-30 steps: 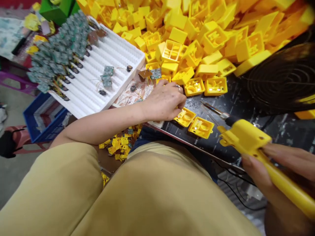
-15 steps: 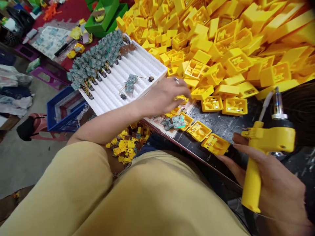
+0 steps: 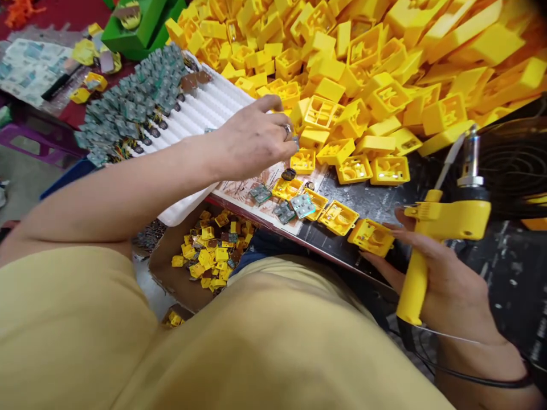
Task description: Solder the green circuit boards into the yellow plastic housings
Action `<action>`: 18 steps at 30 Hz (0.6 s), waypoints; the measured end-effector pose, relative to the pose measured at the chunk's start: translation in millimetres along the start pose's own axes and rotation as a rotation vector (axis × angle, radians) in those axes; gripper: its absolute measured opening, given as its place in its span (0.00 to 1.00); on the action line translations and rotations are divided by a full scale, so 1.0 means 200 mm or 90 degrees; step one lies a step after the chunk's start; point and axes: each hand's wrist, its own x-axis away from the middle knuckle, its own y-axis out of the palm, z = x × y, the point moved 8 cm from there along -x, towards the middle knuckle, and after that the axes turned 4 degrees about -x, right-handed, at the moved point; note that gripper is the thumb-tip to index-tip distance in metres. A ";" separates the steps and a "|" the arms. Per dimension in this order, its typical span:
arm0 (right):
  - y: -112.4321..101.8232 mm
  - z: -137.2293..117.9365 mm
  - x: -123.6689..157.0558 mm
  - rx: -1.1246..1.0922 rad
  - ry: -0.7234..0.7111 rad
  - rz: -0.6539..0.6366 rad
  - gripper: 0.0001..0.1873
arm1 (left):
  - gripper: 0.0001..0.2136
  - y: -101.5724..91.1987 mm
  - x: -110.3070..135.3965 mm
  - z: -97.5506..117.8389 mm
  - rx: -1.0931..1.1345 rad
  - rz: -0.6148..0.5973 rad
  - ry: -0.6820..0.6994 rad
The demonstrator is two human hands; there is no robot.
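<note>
Now another circuit board (image 3: 260, 193) shows — near the left hand (image 3: 254, 139)

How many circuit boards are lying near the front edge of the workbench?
3: a left board, a middle board and a right board, which overlaps a yellow case. The left hand may hide others.

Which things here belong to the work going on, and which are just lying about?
Apparently part of the work:
yellow soldering gun, in the right hand
row of yellow cases
loose circuit boards
white tray of boards

Probably just lying about:
purple stool
blue crate
orange object
</note>
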 end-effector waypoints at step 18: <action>-0.14 -0.11 -0.10 0.015 0.008 0.112 0.11 | 0.09 0.07 0.00 0.21 0.469 0.112 -0.152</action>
